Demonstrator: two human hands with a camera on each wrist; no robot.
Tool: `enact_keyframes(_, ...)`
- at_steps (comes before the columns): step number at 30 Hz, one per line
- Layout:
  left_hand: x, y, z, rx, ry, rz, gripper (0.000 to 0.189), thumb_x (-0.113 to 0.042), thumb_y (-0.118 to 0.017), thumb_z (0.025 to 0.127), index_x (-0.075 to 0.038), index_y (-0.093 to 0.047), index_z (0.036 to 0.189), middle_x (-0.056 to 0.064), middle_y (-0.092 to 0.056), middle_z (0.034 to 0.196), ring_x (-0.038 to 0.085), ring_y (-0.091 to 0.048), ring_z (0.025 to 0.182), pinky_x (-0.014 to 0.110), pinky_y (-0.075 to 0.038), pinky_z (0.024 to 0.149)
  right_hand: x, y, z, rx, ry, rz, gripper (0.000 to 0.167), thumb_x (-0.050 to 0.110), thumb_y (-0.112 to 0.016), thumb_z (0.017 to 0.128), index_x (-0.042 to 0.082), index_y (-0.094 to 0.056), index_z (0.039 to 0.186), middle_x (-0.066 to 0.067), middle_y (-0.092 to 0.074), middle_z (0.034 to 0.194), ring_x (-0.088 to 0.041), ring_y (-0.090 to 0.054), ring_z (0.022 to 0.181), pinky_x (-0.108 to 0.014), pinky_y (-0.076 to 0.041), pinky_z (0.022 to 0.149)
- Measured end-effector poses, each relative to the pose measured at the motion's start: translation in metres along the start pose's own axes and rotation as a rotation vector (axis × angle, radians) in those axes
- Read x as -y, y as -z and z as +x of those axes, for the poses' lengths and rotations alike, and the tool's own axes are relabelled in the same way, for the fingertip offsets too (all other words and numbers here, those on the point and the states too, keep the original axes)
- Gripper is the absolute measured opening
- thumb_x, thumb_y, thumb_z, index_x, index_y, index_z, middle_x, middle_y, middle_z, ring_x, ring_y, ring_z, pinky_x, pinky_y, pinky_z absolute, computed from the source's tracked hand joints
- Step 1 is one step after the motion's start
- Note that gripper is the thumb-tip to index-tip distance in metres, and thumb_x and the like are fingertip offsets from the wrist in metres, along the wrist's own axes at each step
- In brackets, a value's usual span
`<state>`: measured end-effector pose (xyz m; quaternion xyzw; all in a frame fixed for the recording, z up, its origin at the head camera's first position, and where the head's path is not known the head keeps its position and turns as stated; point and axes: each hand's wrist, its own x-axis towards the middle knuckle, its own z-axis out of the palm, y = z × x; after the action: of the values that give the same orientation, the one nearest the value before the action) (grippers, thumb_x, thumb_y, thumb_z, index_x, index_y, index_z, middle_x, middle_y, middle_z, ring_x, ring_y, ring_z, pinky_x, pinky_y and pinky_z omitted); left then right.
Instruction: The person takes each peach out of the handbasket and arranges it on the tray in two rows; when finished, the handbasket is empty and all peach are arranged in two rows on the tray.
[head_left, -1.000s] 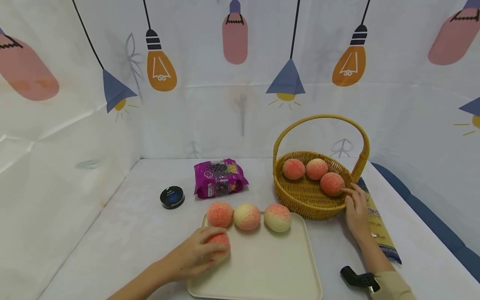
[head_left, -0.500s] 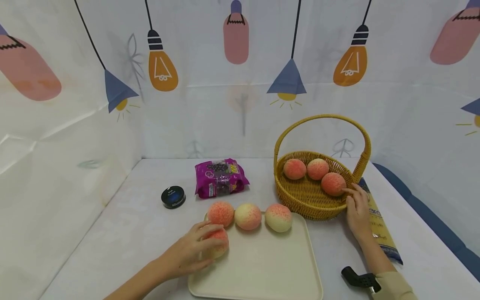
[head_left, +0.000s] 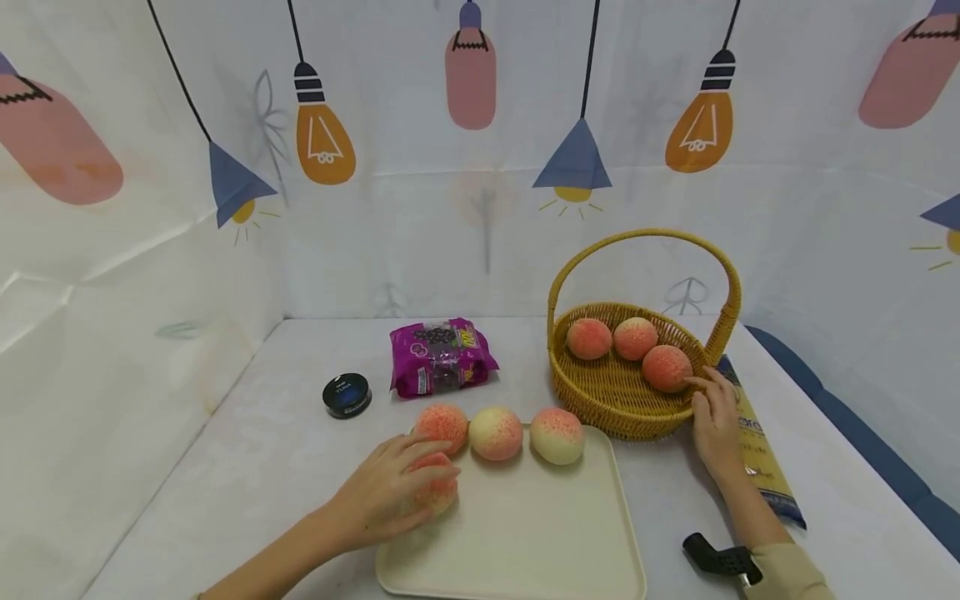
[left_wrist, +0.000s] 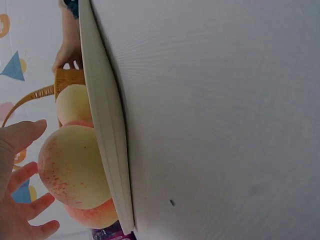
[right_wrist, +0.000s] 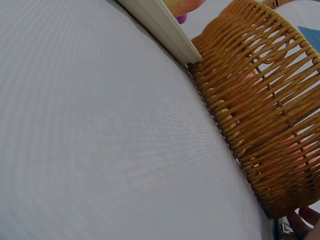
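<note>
My left hand [head_left: 386, 492] is over the left side of a cream tray [head_left: 547, 533], fingers spread around a pink-and-cream peach [head_left: 444, 493]. In the left wrist view a gap shows between the thumb and fingers and that peach [left_wrist: 75, 167], which sits on the tray. Three more peaches line the tray's back edge, among them a left one [head_left: 441, 427], a middle one [head_left: 495, 433] and a right one [head_left: 557, 436]. At the right, my right hand [head_left: 716, 425] grips the rim of a wicker basket [head_left: 607, 404] with three peaches inside; a fingertip is right at the nearest peach [head_left: 666, 368].
A purple snack bag [head_left: 442, 358] lies behind the tray, with a round black tuna tin [head_left: 347, 395] left of it. A yellow packet [head_left: 761, 467] lies beside the basket, partly behind the right arm. The basket's tall handle [head_left: 652, 232] arches upward.
The left hand's fingers have loosened from around the peach and spread apart, leaving it on the tray behind the first of the back row. The right hand has stayed at the basket.
</note>
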<state>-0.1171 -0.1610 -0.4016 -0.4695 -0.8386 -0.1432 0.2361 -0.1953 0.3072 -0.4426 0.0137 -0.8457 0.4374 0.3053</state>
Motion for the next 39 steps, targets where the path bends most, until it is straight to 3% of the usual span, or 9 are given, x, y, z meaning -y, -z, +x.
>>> enact_keyframes(5,-0.002,0.001,0.012,-0.031,-0.052,0.019,0.049,-0.026,-0.077,0.069,-0.023,-0.062,0.115,0.006,-0.056,0.121,0.03,-0.05,0.112,0.048,-0.039,0.092,-0.001,0.001,0.002,-0.005,0.01,-0.002,0.035,0.013,-0.03,0.096,-0.006,-0.053,0.114,-0.015,-0.028,0.142,-0.03,-0.019,0.133,-0.051,-0.009,0.107)
enact_keyframes(12,-0.007,0.005,0.042,0.021,-0.098,0.016,0.051,-0.027,-0.078,0.069,-0.026,-0.061,0.117,0.003,-0.054,0.123,0.028,-0.047,0.115,0.047,-0.037,0.093,-0.001,0.001,0.006,-0.009,0.014,-0.007,0.035,0.013,-0.03,0.096,-0.006,-0.053,0.114,-0.015,-0.027,0.143,-0.032,-0.019,0.133,-0.053,-0.009,0.106)
enact_keyframes(20,-0.008,0.008,0.072,-0.05,-0.19,0.043,0.048,-0.029,-0.077,0.07,-0.021,-0.06,0.114,0.005,-0.053,0.124,0.027,-0.049,0.115,0.042,-0.042,0.089,-0.002,0.001,0.005,-0.003,0.006,-0.008,0.035,0.013,-0.031,0.096,-0.006,-0.054,0.114,-0.014,-0.027,0.143,-0.032,-0.019,0.133,-0.055,-0.008,0.105)
enact_keyframes(24,-0.007,0.008,0.086,-0.046,-0.213,0.038,0.048,-0.028,-0.076,0.073,-0.02,-0.057,0.117,0.006,-0.051,0.128,0.025,-0.046,0.118,0.039,-0.04,0.092,0.0,0.001,0.005,-0.002,0.009,-0.006,0.035,0.013,-0.031,0.096,-0.006,-0.054,0.113,-0.015,-0.027,0.143,-0.033,-0.019,0.133,-0.055,-0.008,0.105)
enact_keyframes(31,-0.004,0.006,0.118,-0.028,-0.248,0.047,0.039,-0.031,-0.065,0.084,-0.022,-0.057,0.121,0.004,-0.049,0.129,0.018,-0.044,0.119,0.035,-0.041,0.092,0.001,0.004,0.006,-0.002,0.011,0.007,0.034,0.013,-0.031,0.096,-0.006,-0.053,0.113,-0.015,-0.027,0.143,-0.032,-0.019,0.133,-0.054,-0.008,0.106)
enact_keyframes(39,0.001,-0.005,0.144,-0.057,-0.298,0.045,0.042,-0.029,-0.07,0.078,-0.021,-0.059,0.118,0.006,-0.051,0.128,0.018,-0.047,0.118,0.031,-0.04,0.093,0.001,0.0,0.001,-0.004,0.008,0.013,0.034,0.012,-0.032,0.096,-0.007,-0.054,0.113,-0.016,-0.029,0.143,-0.033,-0.02,0.132,-0.055,-0.009,0.105)
